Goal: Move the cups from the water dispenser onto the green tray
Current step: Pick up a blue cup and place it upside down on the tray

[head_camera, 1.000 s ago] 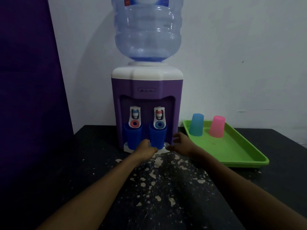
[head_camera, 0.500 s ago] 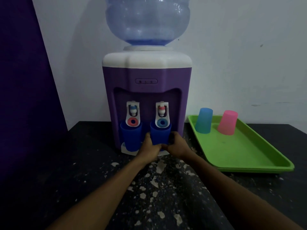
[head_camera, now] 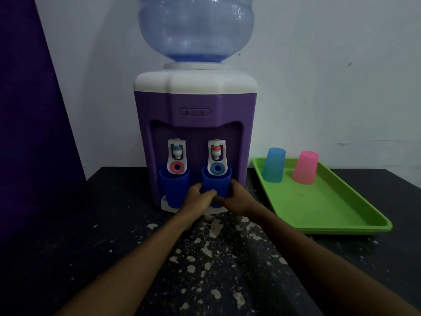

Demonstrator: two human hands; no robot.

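Two dark blue cups sit under the water dispenser (head_camera: 196, 124) taps; my left hand (head_camera: 197, 197) and right hand (head_camera: 234, 198) close their fingers around the right blue cup (head_camera: 216, 182). Just left of my fingers stands the left blue cup (head_camera: 174, 185). Well to their right, the green tray (head_camera: 319, 201) carries an upturned light blue cup (head_camera: 273, 165) and pink cup (head_camera: 305, 167) on the table (head_camera: 68, 236).

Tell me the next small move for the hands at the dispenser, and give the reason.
Probably draw the dark blue plastic cup forward, clear of the blue-ringed tap. The left hand and right hand wrap its lower half, but the tap's lever dips inside its rim, so lifting first would likely catch. The green plastic tray has bare floor in front.
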